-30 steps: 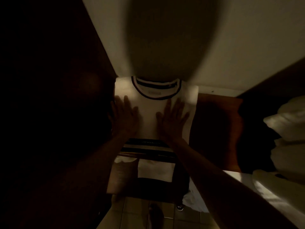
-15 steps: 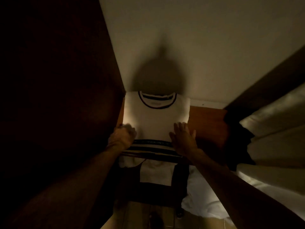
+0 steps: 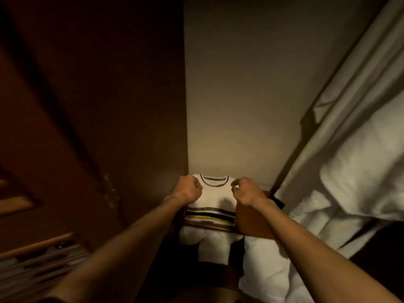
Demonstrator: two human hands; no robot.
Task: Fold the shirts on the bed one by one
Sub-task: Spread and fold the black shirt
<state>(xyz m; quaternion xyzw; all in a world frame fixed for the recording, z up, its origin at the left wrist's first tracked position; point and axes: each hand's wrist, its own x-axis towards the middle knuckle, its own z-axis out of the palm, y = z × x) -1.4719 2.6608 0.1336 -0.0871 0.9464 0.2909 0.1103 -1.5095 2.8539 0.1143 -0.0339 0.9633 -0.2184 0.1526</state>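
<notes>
A folded white shirt (image 3: 215, 196) with a dark-trimmed collar and dark and yellow stripes lies on a small wooden bedside table (image 3: 254, 224), pushed up against the wall. My left hand (image 3: 189, 190) is curled into a fist on the shirt's left shoulder and seems to grip the cloth there. My right hand (image 3: 245, 190) has its fingers and thumb curled together at the right shoulder, pinching the edge. The lighting is dim and my fingertips are partly hidden.
A dark wooden panel (image 3: 109, 106) closes in the left side and a beige wall (image 3: 240, 95) stands behind the table. White bedding and a pillow (image 3: 354, 182) lie on the right. More white cloth (image 3: 213, 246) hangs below the table's front edge.
Both hands moved from the shirt's lower half up to its shoulders and curled. The right hand was flat before. The camera has tilted up and pulled back.
</notes>
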